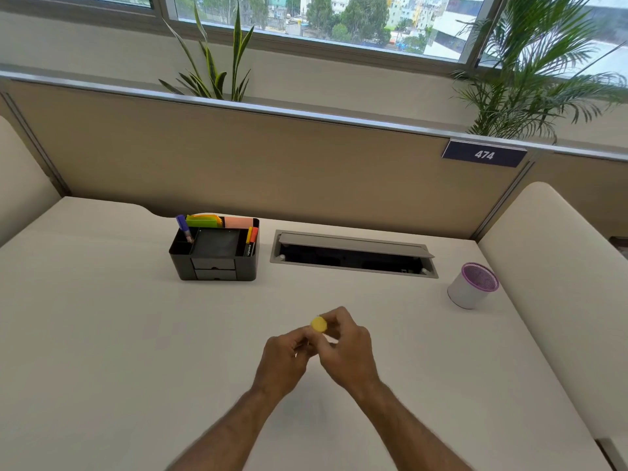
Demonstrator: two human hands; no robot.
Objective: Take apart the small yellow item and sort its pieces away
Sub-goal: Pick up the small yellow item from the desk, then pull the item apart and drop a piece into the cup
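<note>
A small round yellow item (318,324) is held above the middle of the white desk (102,334). My right hand (346,348) pinches its yellow end between the fingertips. My left hand (287,355) is closed just below and to the left, its fingers meeting the right hand's; what it grips is hidden by the fingers. Only the yellow end shows; the rest of the item is covered.
A black desk organizer (214,253) with pens, markers and sticky notes stands at the back centre-left. An open cable hatch (353,254) lies to its right. A white cup with a purple mesh rim (472,285) stands at the right, near a cream side panel.
</note>
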